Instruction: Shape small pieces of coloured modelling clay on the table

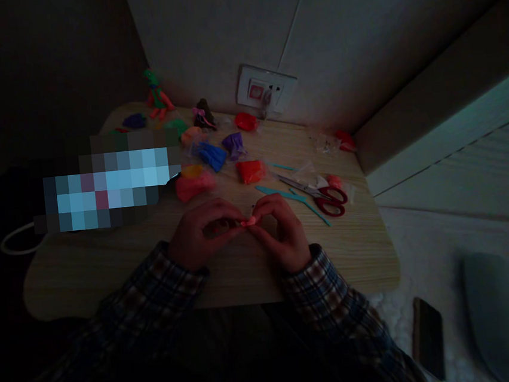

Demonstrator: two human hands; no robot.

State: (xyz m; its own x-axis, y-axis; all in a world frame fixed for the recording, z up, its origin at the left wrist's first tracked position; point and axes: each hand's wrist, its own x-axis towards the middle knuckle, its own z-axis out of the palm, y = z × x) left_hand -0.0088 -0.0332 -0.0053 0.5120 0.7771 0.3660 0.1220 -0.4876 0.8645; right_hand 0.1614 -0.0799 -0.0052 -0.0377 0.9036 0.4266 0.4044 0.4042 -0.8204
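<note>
A small piece of pink modelling clay (251,221) is pinched between my two hands, above the front part of the wooden table (245,282). My left hand (207,231) grips its left end with thumb and forefinger. On the other side, my right hand (283,230) has its thumb and fingertips closed on the same piece. Just beyond my hands lie a pink clay packet (194,186) and a red clay packet (251,171). To the right are turquoise modelling tools (282,193) and red-handled scissors (327,199) with their blades pointing away to the left.
Blue (213,156) and purple (234,145) clay packets lie farther back, near a green-and-red clay figure (155,95). A pixelated bright screen (123,182) stands at left. Behind the table is a wall socket (266,88). A phone (428,337) lies at lower right.
</note>
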